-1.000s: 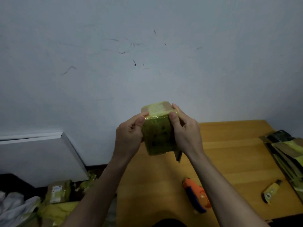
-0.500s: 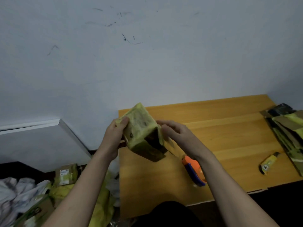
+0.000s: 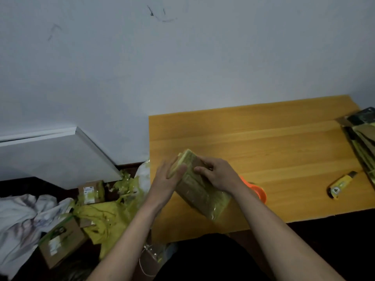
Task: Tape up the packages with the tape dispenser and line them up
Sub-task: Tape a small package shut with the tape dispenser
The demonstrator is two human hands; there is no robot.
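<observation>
Oblong brown cardboard package wrapped in yellow-green tape (image 3: 199,191), lying tilted on the near-left part of the yellow wooden counter (image 3: 284,142), long axis running from far-left to near-right, near end pointing toward the body. Flanked at its far end by both hands: left hand (image 3: 168,180) flat against the left face, fingers (image 3: 179,169) straight and close together, pressing rather than gripping; right hand (image 3: 220,174) draped over the top and right edge, fingers (image 3: 203,169) curled onto the package, holding it down. Both hands equally near, each on its own side of the long axis, so probably smoothing tape down or turning the package for the next face.

Just behind the right wrist, touching or nearly so, orange plastic tape dispenser (image 3: 256,190), mostly hidden, nearer the right hand than the left; a short reach back for it if more tape is wanted. Farther right, well apart, small yellow utility knife (image 3: 342,184), and at the counter's right edge a stack of flattened dark and green packaging (image 3: 363,142). On the floor to the left, labelled brown cardboard boxes (image 3: 60,240) amid crumpled yellow-green tape scraps (image 3: 101,218)
</observation>
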